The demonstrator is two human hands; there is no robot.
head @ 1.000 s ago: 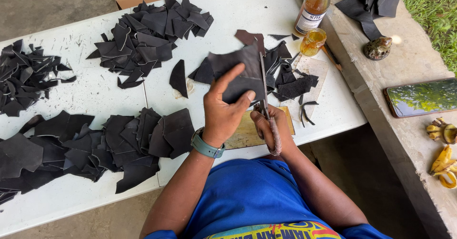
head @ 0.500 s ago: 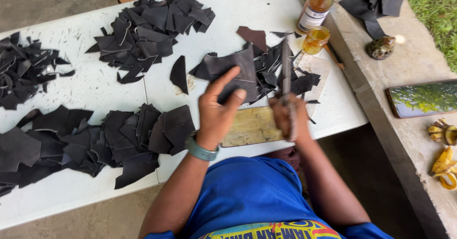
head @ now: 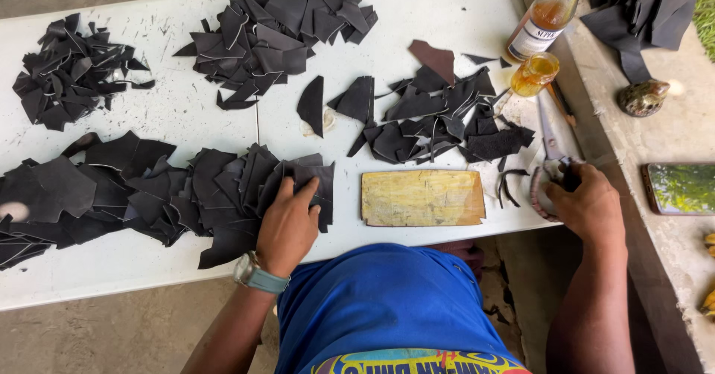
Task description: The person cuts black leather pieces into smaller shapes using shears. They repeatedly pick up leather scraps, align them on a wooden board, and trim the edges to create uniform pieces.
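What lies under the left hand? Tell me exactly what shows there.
The left hand rests flat on a row of overlapping black leather pieces lying on the white table. The pieces directly beneath the palm are covered, so their shape and number cannot be told.

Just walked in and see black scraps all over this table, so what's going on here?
A person in a blue shirt stands at a white table covered with heaps of cut black leather pieces. The left hand lies flat on the near pile of black pieces. The right hand is at the table's right edge, on the handles of a pair of scissors lying there. A worn yellowish cutting board sits between the hands, with nothing on it. A bottle and small jar stand behind.
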